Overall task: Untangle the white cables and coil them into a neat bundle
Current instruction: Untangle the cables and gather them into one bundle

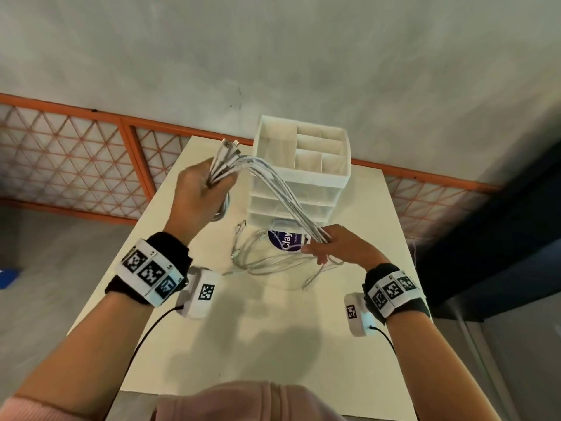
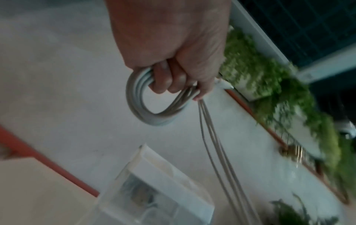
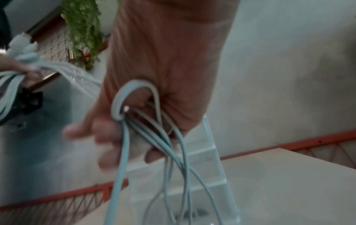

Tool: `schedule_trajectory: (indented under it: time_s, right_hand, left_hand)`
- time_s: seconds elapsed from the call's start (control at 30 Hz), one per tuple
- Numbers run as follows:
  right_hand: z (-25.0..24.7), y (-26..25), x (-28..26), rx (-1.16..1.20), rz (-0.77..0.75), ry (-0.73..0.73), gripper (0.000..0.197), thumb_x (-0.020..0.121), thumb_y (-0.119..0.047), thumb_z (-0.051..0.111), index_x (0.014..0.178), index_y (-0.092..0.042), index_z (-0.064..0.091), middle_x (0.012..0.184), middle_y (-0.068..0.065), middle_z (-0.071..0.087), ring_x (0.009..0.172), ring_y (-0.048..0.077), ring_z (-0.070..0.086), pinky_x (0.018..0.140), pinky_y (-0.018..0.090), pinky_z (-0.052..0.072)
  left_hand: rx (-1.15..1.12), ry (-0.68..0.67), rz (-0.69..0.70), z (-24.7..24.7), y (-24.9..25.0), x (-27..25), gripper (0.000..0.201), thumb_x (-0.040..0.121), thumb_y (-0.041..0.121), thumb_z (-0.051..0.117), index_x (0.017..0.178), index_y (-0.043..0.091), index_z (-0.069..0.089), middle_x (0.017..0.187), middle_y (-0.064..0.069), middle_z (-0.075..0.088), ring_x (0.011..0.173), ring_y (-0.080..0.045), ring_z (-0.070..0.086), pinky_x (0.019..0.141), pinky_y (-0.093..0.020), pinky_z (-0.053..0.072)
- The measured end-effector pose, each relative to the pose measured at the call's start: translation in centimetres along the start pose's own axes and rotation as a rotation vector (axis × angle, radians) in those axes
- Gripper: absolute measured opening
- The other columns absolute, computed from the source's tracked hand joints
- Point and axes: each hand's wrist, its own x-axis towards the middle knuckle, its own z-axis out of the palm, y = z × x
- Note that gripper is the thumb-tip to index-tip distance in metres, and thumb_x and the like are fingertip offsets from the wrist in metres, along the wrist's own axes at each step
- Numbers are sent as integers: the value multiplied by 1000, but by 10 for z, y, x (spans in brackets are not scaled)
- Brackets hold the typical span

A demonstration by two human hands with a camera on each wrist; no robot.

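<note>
The left hand [image 1: 202,192] is raised above the tabletop [image 1: 273,329], its fingers curled tight around a small coil of the white cables [image 1: 282,189], with the plugs standing up out of the fist. The right hand [image 1: 340,244] is lower, near the drawer organizer [image 1: 303,165], and holds the same strands. The loose ends lie on the tabletop below.

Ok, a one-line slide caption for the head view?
Left hand grips coiled white cables while right hand feeds loose lengths above the table.
</note>
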Motion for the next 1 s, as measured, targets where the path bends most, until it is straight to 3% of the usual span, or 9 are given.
schedule_trajectory:
  time_s: [0.17, 0.37, 0.5, 0.53, 0.57, 0.6, 0.7, 0.9, 1.0]
  right_hand:
    - [-22, -10, -7, -105, 40, -40, 28, 84, -34, 69, 64, -16, 60, 57, 6, 63, 48, 6, 58, 61, 19, 44]
    - [-26, -34, -16, -33, 7, 63, 44, 92, -45, 53, 65, -11, 57, 44, 2, 45, 39, 11, 36, 54, 23, 37]
    - [-14, -32, -4, -212, 71, -63, 46, 91, -47, 54, 59, -15, 57, 44, 1, 48, 44, 16, 38, 59, 29, 36]
    - [-10, -33, -2, -221, 71, -101, 46, 91, -47, 54, 58, -15, 58, 43, 1, 48, 44, 17, 38, 61, 30, 36]
    - [-6, -36, -1, -216, 60, -135, 46, 91, -46, 53, 59, -14, 58, 42, 0, 48, 44, 16, 39, 61, 30, 36]
    - [-2, -41, -1, -205, 37, -166, 45, 92, -45, 52, 60, -13, 59, 41, -1, 48, 44, 16, 39, 61, 30, 36]
    - [6, -63, -3, -165, -55, -223, 42, 96, -36, 48, 65, -11, 62, 39, -5, 47, 43, 12, 40, 61, 28, 38]
    - [-4, -79, -16, 125, -63, -197, 80, 94, -62, 7, 75, -12, 66, 62, 9, 56, 52, 15, 50, 58, 24, 41]
    - [-9, -62, -12, 318, -117, -134, 86, 90, -67, 2, 88, -8, 65, 75, 14, 60, 69, 24, 56, 75, 38, 46]
  left_hand:
    - [106, 50, -221, 11, -33, -14, 46, 89, 25, 62, 52, 16, 36, 47, 1, 34, 48, -16, 35, 46, -27, 25]
    - [311, -248, -505, 13, -61, -42, 29, 73, 28, 79, 77, 4, 64, 56, -3, 52, 62, -26, 55, 53, -29, 34]
    - [106, -131, -324, 26, -36, -49, 50, 63, 30, 86, 82, 16, 43, 51, 4, 49, 46, -10, 33, 45, -19, 28]
    - [35, -195, -240, 30, -25, -48, 47, 64, 28, 86, 87, 23, 45, 54, 4, 59, 45, -9, 34, 45, -16, 29]
    - [-18, -314, -165, 34, -14, -48, 48, 65, 27, 85, 96, 27, 49, 95, 12, 59, 47, -7, 39, 49, -13, 31]
    - [-64, -451, -122, 39, -8, -47, 53, 66, 26, 84, 108, 28, 52, 61, 29, 43, 54, -2, 47, 56, -13, 37]
    - [-107, -692, -143, 57, -7, -48, 48, 70, 23, 82, 113, 23, 61, 97, 15, 71, 89, 1, 63, 80, -16, 45]
    - [-190, -620, -196, 62, -15, -44, 15, 89, 22, 61, 99, 15, 69, 94, 0, 74, 90, -6, 67, 85, -23, 50]
    - [-113, -450, -158, 52, -8, -31, 8, 89, 19, 61, 82, 21, 64, 64, 12, 64, 60, 8, 56, 61, -8, 40]
